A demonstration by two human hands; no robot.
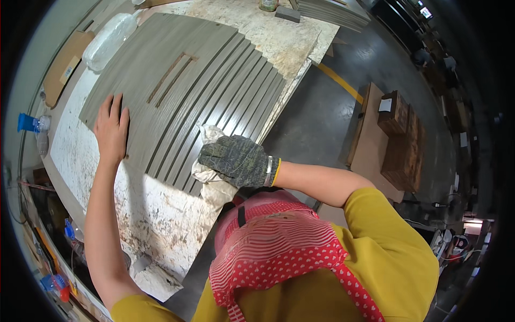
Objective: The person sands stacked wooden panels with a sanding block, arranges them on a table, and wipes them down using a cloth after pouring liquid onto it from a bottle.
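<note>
A fanned stack of grey wood-grain panels (198,48) lies on the worktable, its overlapped edges stepping down to the right. Two narrow slots cut through the top panel near its middle. My left hand (111,131), bare, rests flat on the near left part of that panel with its fingers stretched out. In a dark grey knitted glove, my right hand (236,160) presses a crumpled white rag (217,192) onto the stepped edges at the near right. The glove hides part of the rag and the panel edges beneath.
The stained white tabletop (161,214) shows around the stack. A clear plastic-wrapped bundle (110,42) and a brown cardboard piece (65,68) lie left. At the back are a grey block (288,14), a jar (268,5) and more panels (332,15). Brown boxes (402,147) stand right.
</note>
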